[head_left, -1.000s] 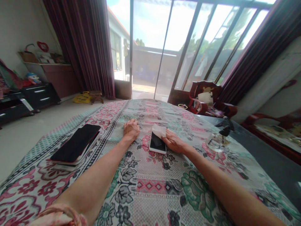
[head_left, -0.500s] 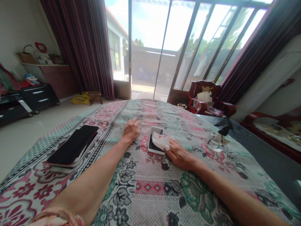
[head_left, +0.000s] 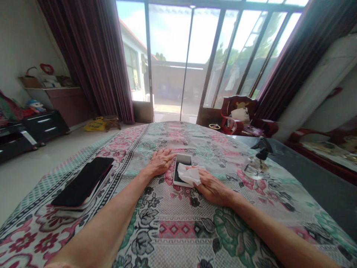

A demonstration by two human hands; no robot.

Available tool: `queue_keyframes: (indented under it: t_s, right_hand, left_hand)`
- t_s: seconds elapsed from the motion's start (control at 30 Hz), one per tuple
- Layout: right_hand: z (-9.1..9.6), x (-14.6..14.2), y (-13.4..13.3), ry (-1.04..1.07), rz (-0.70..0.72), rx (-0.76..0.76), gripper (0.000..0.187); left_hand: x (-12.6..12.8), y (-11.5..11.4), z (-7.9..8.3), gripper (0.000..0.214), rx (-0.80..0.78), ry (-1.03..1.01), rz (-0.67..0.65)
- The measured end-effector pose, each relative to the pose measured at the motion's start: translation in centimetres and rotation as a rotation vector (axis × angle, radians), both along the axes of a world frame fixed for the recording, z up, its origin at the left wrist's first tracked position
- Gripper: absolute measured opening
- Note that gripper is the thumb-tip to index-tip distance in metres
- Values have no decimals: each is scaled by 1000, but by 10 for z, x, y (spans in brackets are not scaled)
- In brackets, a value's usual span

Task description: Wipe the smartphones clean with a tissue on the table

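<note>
A white-framed smartphone (head_left: 183, 160) with a dark screen lies flat on the patterned tablecloth (head_left: 178, 208) in front of me. My right hand (head_left: 213, 186) grips a white tissue (head_left: 189, 174), which rests over the lower part of the screen. Fingers of that hand are partly hidden behind the tissue. To the left of the phone, my left hand (head_left: 161, 162) is laid palm down on the cloth, its fingers stretched out and their tips close to the phone's upper left edge.
Dark flat cases or books (head_left: 83, 182) are stacked at the left. A clear spray bottle (head_left: 255, 167) with a black head stands at the right. Beyond the table are a glass door (head_left: 170, 74), a carved red chair (head_left: 237, 115) and a yellow bag (head_left: 95, 124) on the floor.
My left hand has come closer to the phone and its fingers have spread flat. The tissue in my right hand has shifted slightly over the screen. The view has tilted a little.
</note>
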State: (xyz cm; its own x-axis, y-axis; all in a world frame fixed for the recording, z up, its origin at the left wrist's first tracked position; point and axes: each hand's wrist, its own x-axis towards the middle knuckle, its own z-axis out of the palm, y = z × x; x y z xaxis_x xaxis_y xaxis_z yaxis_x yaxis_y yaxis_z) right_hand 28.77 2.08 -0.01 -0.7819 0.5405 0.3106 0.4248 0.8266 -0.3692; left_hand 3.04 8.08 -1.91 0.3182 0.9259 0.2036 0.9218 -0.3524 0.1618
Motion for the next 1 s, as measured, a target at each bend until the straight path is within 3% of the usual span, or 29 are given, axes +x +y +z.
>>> queue_keyframes:
  t_s: [0.37, 0.7, 1.0]
  right_hand:
    - [6, 1, -5, -17, 51, 31, 42]
    - [17, -8, -24, -55, 120, -38, 41]
    - [1, -11, -20, -50, 57, 31, 44]
  left_hand:
    - [-2, 3, -3, 42, -16, -39, -17]
    - [-4, 7, -7, 40, 39, -30, -38]
    - [-3, 3, -3, 40, 23, -29, -42]
